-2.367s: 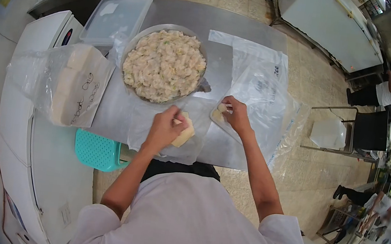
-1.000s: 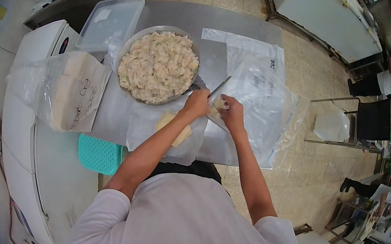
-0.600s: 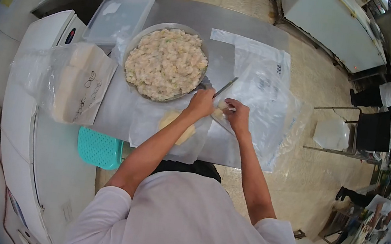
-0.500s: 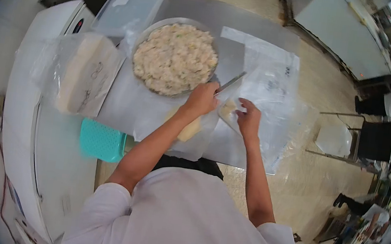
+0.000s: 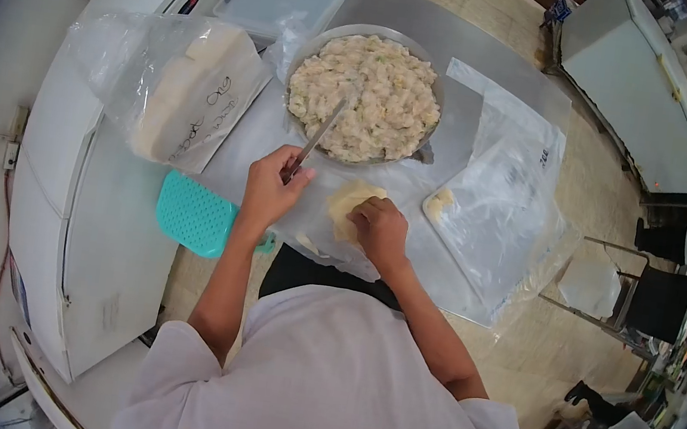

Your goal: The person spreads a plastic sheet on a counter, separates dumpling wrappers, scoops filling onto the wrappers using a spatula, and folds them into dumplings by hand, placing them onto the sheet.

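Here my hands were apart. My left hand (image 5: 272, 185) gripped a thin-bladed tool (image 5: 319, 137) by its handle, the blade slanting away over the pale, chunky filling (image 5: 368, 92) in the round metal bowl (image 5: 317, 43) just beyond both hands. My right hand (image 5: 381, 226), fingers bunched together, touched the yellowish sheets (image 5: 343, 206) lying under its fingertips (whether it pinched one, I could not tell). Right of that hand sat a few pale pieces (image 5: 441, 201) near some clear plastic (image 5: 511, 163); beyond my left hand, leftward, lay a handwritten-on bag (image 5: 202, 105).
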The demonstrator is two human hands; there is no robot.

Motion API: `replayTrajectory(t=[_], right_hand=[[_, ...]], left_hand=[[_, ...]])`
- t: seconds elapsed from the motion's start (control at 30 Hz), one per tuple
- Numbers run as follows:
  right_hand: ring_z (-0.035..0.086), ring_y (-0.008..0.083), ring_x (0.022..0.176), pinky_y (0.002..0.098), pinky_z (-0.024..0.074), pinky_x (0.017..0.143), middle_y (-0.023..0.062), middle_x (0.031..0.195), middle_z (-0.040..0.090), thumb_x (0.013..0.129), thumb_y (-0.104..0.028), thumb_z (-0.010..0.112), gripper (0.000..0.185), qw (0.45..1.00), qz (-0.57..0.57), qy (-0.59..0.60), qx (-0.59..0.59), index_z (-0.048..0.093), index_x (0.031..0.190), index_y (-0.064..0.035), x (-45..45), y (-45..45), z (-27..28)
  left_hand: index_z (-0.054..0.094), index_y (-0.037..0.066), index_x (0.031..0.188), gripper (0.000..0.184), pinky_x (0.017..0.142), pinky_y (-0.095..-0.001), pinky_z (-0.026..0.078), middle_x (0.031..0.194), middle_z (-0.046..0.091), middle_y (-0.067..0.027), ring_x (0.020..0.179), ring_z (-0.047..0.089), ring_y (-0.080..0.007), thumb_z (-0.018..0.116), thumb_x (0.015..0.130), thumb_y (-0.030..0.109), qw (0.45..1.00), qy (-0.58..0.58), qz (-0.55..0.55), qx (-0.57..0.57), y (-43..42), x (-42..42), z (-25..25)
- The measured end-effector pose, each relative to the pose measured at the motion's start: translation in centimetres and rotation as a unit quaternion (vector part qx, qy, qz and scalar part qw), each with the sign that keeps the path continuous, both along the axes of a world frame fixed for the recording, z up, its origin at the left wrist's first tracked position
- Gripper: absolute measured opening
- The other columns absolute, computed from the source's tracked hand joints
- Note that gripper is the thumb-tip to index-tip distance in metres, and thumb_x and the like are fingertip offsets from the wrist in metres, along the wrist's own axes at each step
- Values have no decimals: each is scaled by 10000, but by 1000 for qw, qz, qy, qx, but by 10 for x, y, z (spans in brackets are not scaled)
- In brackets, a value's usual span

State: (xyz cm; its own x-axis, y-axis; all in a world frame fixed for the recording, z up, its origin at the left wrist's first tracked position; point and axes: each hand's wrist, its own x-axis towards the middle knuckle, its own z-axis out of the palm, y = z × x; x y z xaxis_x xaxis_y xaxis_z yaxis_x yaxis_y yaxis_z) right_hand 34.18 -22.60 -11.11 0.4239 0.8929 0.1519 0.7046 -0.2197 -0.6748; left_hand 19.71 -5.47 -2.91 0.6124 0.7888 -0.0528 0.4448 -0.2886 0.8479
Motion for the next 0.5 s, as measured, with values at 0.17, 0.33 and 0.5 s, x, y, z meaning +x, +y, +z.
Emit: replayTrajectory(t=[0.17,0.33,0.5], right_hand=[[634,287,793,408,526,657,63,812,659,691,-154,785,142,1000,-24,-5,7,707,781,-76,-15,8,26],[641,297,765,417,529,668,82,762,660,723,-116,768,84,1000,-23,-7,4,713,752,-60,-7,11,15],[642,155,645,294,528,647,84,754,707,838,-123,750,130,948,-82,308,-14,741,893,-6,13,0,12]], left_hand=[[638,-5,1054,227,572,-188,352,716,510,66,625,412,-13,729,858,64,997,-18,12,-72,-5,-17,-12],[633,-7,1009,224,588,-232,416,694,544,20,630,461,-49,742,822,51,994,-27,7,-104,-11,-22,-22],[585,12,979,252,583,-197,374,725,510,63,636,434,-22,770,818,73,980,-79,-18,-182,-34,-11,-52]])
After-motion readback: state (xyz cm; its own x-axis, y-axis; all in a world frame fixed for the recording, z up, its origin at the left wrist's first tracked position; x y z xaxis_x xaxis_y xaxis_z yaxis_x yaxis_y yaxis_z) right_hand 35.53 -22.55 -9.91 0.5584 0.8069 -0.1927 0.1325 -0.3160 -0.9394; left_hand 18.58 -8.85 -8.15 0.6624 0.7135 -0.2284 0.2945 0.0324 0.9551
